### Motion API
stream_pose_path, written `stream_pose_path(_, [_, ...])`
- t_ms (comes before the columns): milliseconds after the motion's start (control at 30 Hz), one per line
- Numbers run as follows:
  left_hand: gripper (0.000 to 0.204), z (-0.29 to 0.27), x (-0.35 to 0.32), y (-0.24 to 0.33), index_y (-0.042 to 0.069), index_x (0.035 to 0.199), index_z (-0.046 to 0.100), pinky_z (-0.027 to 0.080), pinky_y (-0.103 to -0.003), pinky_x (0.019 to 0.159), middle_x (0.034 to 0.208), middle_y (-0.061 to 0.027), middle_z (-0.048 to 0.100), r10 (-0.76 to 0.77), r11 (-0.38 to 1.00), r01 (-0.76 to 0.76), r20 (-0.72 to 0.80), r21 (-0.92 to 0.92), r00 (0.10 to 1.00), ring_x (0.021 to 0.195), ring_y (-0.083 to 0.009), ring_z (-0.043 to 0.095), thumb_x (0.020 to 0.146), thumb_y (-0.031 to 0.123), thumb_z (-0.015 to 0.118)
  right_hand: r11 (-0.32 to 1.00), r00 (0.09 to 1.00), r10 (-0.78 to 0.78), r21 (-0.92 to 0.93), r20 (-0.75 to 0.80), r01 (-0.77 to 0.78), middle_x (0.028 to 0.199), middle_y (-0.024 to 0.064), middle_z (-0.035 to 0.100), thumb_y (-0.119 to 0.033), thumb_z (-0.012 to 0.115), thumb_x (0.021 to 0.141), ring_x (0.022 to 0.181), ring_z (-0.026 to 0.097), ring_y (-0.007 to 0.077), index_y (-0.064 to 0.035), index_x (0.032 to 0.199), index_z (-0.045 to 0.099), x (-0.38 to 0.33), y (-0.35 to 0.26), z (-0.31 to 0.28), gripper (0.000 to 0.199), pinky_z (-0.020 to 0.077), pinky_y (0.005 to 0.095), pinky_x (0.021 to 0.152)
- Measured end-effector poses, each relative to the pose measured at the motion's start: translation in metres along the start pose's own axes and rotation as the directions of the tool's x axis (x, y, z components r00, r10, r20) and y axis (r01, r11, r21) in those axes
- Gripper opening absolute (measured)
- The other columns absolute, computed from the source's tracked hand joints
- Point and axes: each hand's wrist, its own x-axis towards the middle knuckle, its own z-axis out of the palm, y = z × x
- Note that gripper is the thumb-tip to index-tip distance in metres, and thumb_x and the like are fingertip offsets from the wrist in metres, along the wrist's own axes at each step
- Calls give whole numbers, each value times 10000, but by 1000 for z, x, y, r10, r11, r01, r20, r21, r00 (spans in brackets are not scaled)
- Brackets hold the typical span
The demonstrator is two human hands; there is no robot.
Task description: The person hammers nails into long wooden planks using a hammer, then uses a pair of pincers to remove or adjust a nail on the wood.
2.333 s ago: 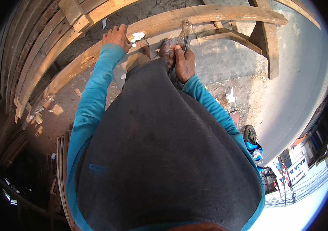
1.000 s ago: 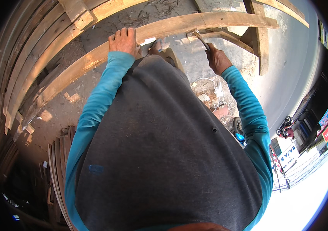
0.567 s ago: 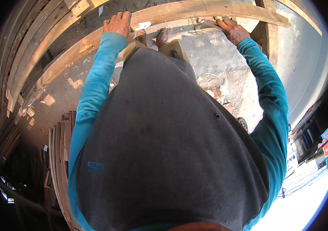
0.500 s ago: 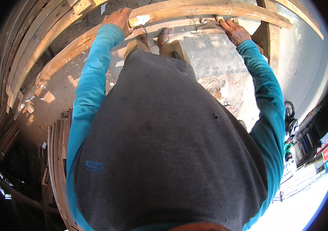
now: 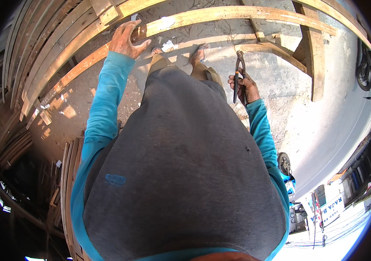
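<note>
In my right hand [image 5: 247, 88] is a pair of carpenter's pincers [image 5: 240, 65], their rounded jaws pointing away from me. One handle has a dark grip with orange trim. My left hand [image 5: 125, 42] has its thumb and fingers spread apart above a long wooden beam [image 5: 220, 15] that crosses in front of me. Whether the palm touches the wood is hard to see. A dark scar or patch shows on the beam right beside that hand.
More long planks [image 5: 41, 65] lie side by side at the far left. A wooden upright with a diagonal brace [image 5: 317, 56] stands at the right. Stacked boards [image 5: 68, 174] are near my left side. Past the grey pavement [image 5: 346, 104], a motorbike wheel [image 5: 283, 163] shows at right.
My right hand has drawn back from the beam toward my body, bringing the pincers into plain sight. My left hand has shifted slightly left and nearer, its fingers spread. The view has shifted.
</note>
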Motion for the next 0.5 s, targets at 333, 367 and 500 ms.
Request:
stream_pose_path(333, [844,-67,-88,-173,148,1411,480,432,-456,1083,1382,-175,546,-374,885,261,256,384,892,1307,-359,501,695,416,839,962,995,-76,-258,71,92,1214,216,649,-45,404,880,1037,690,300,46,1463,378,-33,20,150,590,541,386,937])
stream_pose_path(367, [844,-69,-85,-179,148,1411,480,432,-456,1083,1382,-175,546,-360,896,255,256,364,897,1307,-359,501,695,416,839,948,991,-110,-292,79,128,1217,205,653,-42,392,877,1046,691,300,31,1480,366,-37,13,162,608,542,389,936])
stream_pose_path(500, [816,-60,-81,-215,175,1421,473,441,-465,1075,1456,-139,512,-370,890,208,374,406,851,1323,-360,498,714,378,827,907,989,-140,-393,52,149,1242,212,653,-56,402,894,1089,683,305,-26,1493,382,-32,-7,198,600,529,378,948])
